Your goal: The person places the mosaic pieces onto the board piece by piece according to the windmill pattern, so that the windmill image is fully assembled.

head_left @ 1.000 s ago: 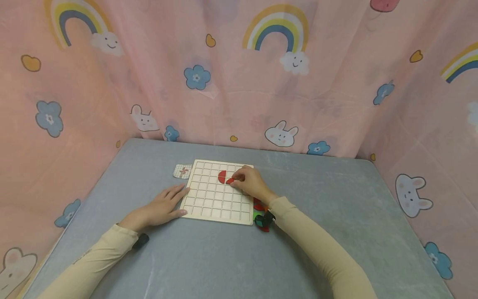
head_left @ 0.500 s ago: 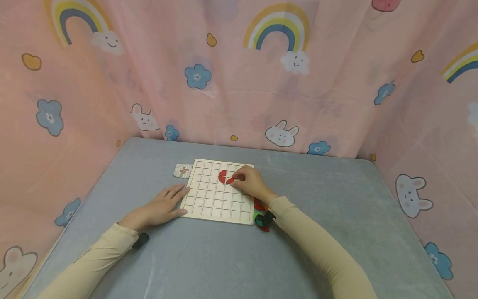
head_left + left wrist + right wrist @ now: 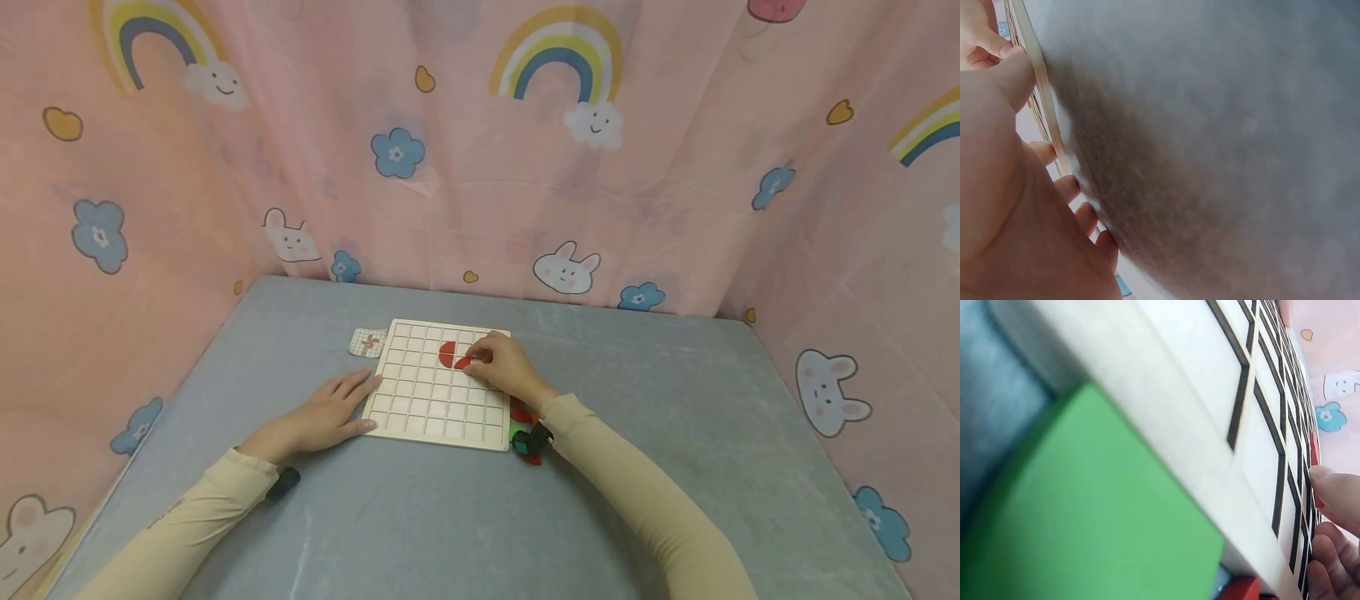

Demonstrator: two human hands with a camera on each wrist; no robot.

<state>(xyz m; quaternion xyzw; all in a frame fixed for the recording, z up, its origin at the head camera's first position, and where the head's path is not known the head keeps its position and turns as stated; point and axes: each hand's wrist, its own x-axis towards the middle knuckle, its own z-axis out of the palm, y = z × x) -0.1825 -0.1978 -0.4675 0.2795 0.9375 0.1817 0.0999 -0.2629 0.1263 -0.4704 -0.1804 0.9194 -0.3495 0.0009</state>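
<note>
Head view alone with the patterned card (image 3: 366, 342); left hand (image 3: 327, 417) spread at grid board (image 3: 422, 408), right hand (image 3: 504, 365) pinching a red piece (image 3: 462, 363).

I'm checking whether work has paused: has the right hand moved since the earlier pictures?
No, not visibly: in the head view, the right hand is over the same squares of the grid board, at the same red piece.

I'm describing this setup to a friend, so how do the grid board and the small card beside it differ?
The grid board is much larger than the small card. The board has separate red pieces on its grid, while the card shows a reddish pinwheel-like figure. The left hand touches the board's edge; no hand touches the card. Both lie on the table and show a grid.
</note>
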